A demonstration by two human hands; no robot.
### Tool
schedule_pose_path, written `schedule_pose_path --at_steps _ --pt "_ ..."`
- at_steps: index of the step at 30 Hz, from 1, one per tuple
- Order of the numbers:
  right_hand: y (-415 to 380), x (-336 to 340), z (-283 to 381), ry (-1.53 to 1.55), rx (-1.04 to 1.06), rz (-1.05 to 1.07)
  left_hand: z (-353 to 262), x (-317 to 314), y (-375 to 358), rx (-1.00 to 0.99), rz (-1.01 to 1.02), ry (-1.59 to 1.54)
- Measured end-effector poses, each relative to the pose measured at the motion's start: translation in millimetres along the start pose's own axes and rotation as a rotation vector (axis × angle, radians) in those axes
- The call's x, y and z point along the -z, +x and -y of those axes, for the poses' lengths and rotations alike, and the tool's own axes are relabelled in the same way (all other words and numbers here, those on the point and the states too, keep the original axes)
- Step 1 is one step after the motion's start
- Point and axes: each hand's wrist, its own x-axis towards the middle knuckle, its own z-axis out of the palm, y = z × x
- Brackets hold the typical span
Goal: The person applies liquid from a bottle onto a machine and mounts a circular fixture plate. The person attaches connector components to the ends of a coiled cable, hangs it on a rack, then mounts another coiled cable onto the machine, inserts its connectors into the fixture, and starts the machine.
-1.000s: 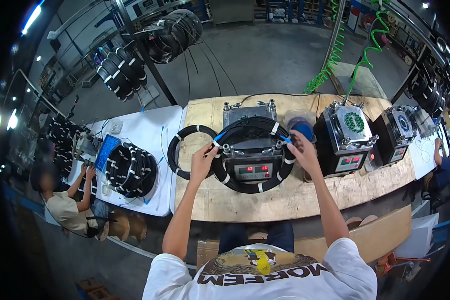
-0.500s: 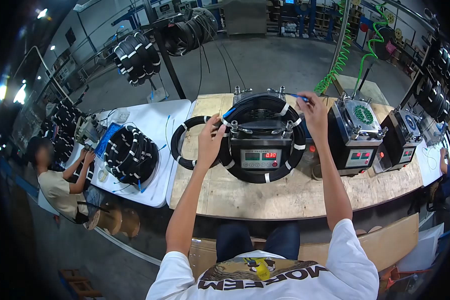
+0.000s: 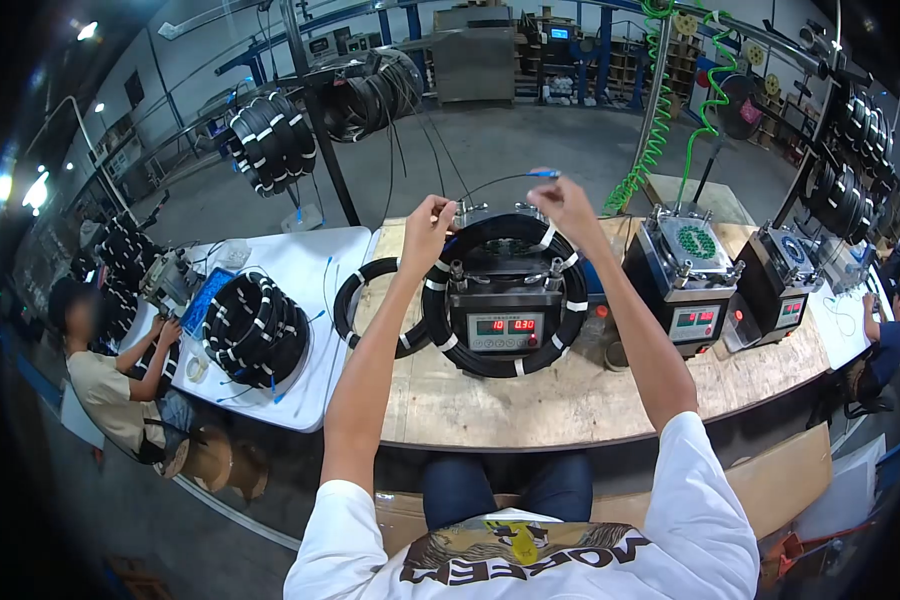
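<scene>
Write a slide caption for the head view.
Both hands, left hand and right hand, lift a thin blue-tipped black cable above the grey digital-display machine.

Plywood counter (image 3: 530, 405) carries a metal machine (image 3: 507, 300) ringed by a black coil (image 3: 575, 320); another coil (image 3: 355, 305) lies left, two machines (image 3: 685, 275) right.

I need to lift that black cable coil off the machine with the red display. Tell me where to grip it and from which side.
Grip the black cable coil by its near arc, from the bench's near edge. That part hangs clear below the machine front, with white ties bundling the strands; the far arc sits among the machine's top posts.
</scene>
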Motion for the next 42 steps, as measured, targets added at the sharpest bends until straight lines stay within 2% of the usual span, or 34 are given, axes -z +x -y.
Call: schedule_pose_path --at_steps 2,4,6,7,10,14,18,21,24,25,27,30,32,33,34,36,37,42 --pt "2.3 -9.8 -23.1 -0.199 0.057 0.133 2.1 1.6 -2.6 0.089 -0.080 -0.210" --pt "-2.8 -21.5 -38.4 -0.327 0.111 0.252 7.9 8.1 -10.5 0.071 -0.061 -0.097" --pt "-2.9 -24.4 -47.7 -0.240 0.057 0.233 29.9 14.5 -16.3 0.003 -0.023 0.029" --pt "-2.3 -21.9 -47.7 -0.192 0.034 0.237 25.8 17.3 -23.5 0.134 0.033 -0.021" --pt "2.5 -20.5 -45.5 -0.048 -0.098 0.309 39.9 7.5 -35.3 0.282 -0.127 -0.380" --pt "22.1 -12.6 -19.7 -0.055 -0.318 0.413 41.1 0.6 -35.1 0.297 -0.225 -0.497" --pt "43.3 -24.5 -50.5 -0.153 -0.126 0.478 49.6 3.9 -36.0 0.261 -0.277 -0.606" --pt "41.9 -21.5 -60.9 0.092 0.018 0.233 59.6 1.1 -36.6 0.221 -0.312 -0.670" --pt "27.9 -0.1 -37.2 0.262 -0.131 -0.004 40.3 -3.8 -37.2 0.225 -0.287 -0.564" --pt "22.9 8.8 -42.5 0.199 -0.110 -0.005 25.2 -5.7 -38.1 0.258 -0.278 -0.554" --pt "9.9 24.7 -53.9 0.069 -0.074 0.001 28.8 -5.8 -39.3 0.197 -0.223 -0.363" --pt "-24.0 28.1 -76.6 0.189 -0.248 0.037 39.1 -9.6 -44.1 0.112 -0.235 -0.158" --pt "-44.1 18.8 -90.3 0.290 -0.208 -0.056 36.1 -10.0 -52.4 0.080 -0.243 -0.075" --pt "-52.2 11.4 -93.4 0.340 -0.225 -0.208 35.4 -13.5 -57.7 0.066 -0.281 0.030" --pt "-57.5 5.8 -86.7 0.325 -0.157 -0.316 38.4 -14.7 -62.4 0.075 -0.299 0.062" --pt "-60.0 -2.1 -74.8 0.273 -0.160 -0.484 45.7 -12.2 -69.2 0.098 -0.332 0.136" --pt "-58.6 -3.5 -79.5 0.258 -0.147 -0.484 50.0 -14.2 -67.9 0.012 -0.371 0.141" --pt "-54.5 -4.0 -83.5 0.219 -0.152 -0.473 49.7 -15.8 -70.7 0.044 -0.401 0.125"
